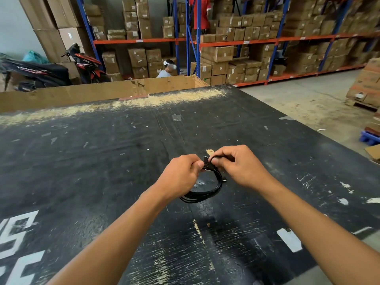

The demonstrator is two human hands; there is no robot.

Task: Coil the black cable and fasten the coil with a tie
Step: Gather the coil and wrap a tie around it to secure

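A black cable coil [207, 192] lies over a scuffed black desk [102, 161] with white markings; the shelving [193, 38] is blue and orange.

table: scuffed black top [102, 161], white lettering near left | far edge: cardboard wall [82, 93] | back left: 2 parked motorbikes [41, 73] | back: blue-and-orange racks [236, 43] stacked with cardboard boxes [217, 53] | person in white headgear [167, 69] behind wall | right: concrete floor [298, 103], blue pallet [369, 137]

- The cable [207, 192] looks like glossy black plastic.
- The desk [102, 161] is matt black, scuffed and scratched, its far edge worn to bare wood.
- The boxes [218, 53] are brown cardboard.
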